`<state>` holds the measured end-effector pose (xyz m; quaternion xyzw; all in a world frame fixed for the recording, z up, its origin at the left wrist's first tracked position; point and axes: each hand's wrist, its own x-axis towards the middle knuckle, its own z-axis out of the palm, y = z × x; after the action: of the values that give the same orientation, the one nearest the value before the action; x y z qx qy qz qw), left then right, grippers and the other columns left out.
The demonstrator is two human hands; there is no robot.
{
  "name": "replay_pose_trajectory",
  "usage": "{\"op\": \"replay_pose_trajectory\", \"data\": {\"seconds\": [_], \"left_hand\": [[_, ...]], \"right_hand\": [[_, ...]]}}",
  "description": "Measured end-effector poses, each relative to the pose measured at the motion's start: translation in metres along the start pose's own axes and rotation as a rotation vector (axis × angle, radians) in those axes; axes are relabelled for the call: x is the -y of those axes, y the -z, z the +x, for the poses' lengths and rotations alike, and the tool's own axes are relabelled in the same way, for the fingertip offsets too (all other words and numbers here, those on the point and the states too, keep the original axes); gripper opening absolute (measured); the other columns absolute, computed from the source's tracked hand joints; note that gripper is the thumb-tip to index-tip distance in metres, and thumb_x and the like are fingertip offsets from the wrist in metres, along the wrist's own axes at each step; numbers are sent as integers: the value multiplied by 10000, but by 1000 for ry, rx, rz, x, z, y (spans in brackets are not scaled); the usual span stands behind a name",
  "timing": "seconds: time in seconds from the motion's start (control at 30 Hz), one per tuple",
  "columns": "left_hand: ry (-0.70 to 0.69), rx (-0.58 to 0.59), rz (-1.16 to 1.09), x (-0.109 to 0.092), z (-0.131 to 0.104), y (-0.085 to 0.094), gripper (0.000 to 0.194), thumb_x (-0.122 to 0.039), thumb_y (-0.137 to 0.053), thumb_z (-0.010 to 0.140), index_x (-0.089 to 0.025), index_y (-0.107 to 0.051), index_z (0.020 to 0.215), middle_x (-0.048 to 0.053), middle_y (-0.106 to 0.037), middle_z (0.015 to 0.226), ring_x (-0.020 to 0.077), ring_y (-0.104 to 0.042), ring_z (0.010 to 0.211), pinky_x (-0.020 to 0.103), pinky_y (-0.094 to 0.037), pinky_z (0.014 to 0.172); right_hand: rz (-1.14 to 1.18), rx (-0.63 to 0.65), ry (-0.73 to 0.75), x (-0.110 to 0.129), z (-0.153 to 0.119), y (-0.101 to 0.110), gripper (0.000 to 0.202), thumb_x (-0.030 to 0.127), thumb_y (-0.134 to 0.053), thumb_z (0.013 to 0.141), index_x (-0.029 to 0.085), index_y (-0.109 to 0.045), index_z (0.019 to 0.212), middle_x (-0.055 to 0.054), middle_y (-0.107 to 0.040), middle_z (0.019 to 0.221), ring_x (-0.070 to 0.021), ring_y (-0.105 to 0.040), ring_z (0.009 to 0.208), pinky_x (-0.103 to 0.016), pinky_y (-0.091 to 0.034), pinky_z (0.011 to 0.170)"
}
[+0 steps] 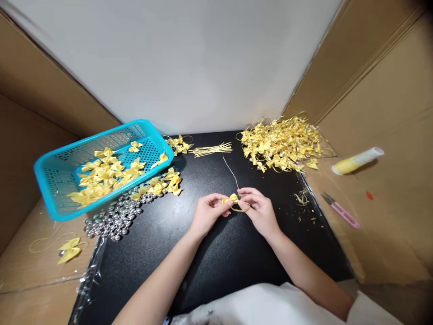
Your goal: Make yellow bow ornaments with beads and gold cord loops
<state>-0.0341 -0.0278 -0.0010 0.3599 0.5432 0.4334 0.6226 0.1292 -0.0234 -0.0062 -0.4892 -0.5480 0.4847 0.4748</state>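
Note:
A small yellow bow (232, 198) is held between my two hands above the middle of the black table (152, 266). My left hand (211, 212) pinches the bow's left side with thumb and fingers. At its right, my right hand (257, 208) has its fingers closed on a thin gold cord (241, 210) that loops below the bow. A thin string (230, 169) runs from the fingers of my right hand up to a bundle of gold ties (213, 149) at the back of the table.
A blue basket (45, 189) of yellow bows stands at the left, with silver bells (113, 221) beside it. Finished-looking bows (280, 142) are heaped at the back right. Pink snips (341, 211) and a yellow-and-white tube (356, 161) lie on cardboard at the right.

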Motion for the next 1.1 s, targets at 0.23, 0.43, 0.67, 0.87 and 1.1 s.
{"op": "replay_pose_trajectory", "data": {"seconds": [0.23, 0.43, 0.67, 0.87, 1.1], "left_hand": [[-8, 32, -9, 7, -6, 4, 284, -311, -852, 608, -127, -751, 800, 35, -735, 682, 105, -626, 551, 217, -510, 568], [7, 111, -62, 10, -8, 7, 286, -287, -834, 648, -142, -759, 882, 50, -765, 768, 136, -685, 663, 241, -542, 671], [-68, 98, -6, 14, -9, 7, 266, -310, -808, 684, -137, -731, 872, 50, -743, 779, 142, -667, 686, 272, -550, 709], [-251, 12, 89, 19, -13, 3, 191, -294, -787, 705, -158, -731, 826, 61, -688, 857, 137, -619, 725, 258, -523, 676], [-259, -19, 155, 22, -14, 2, 194, -306, -773, 716, -165, -745, 847, 44, -673, 785, 135, -596, 683, 256, -500, 649]], "right_hand": [[-63, 24, 49, -1, -4, -4, 126, 270, -671, 806, 187, -710, 721, -97, -714, 894, -196, -679, 833, -323, -559, 732], [-117, 22, 83, -1, -4, -6, 90, 231, -679, 791, 191, -707, 716, -75, -698, 842, -185, -670, 791, -308, -546, 706], [-131, 28, 89, -2, -6, -7, 97, 220, -657, 802, 193, -685, 714, -70, -689, 832, -185, -656, 793, -304, -534, 699], [-146, 1, 123, 0, -8, -9, 108, 216, -652, 801, 194, -682, 699, -66, -683, 809, -186, -648, 779, -310, -531, 700], [-197, -29, 175, 1, -10, -11, 113, 205, -649, 798, 190, -683, 691, -54, -667, 782, -169, -643, 745, -287, -526, 671]]}}
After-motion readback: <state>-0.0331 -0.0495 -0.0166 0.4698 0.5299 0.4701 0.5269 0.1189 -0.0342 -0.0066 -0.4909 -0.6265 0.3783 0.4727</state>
